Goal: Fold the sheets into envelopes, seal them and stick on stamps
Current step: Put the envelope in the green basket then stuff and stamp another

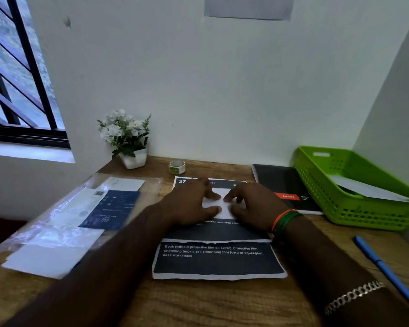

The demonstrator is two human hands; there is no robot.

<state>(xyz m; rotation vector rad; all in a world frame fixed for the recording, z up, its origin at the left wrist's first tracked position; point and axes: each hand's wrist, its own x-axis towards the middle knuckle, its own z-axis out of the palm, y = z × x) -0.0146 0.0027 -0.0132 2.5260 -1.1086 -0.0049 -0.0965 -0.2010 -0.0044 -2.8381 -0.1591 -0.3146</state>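
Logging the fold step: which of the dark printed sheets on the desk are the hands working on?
The far sheet, under both hands; its white folded part lies between them. The near sheet, printed "Book (without protective film...", lies untouched.

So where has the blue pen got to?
The blue pen lies on the wooden desk at the near right edge of the head view, in front of the green basket and beside the person's right forearm.
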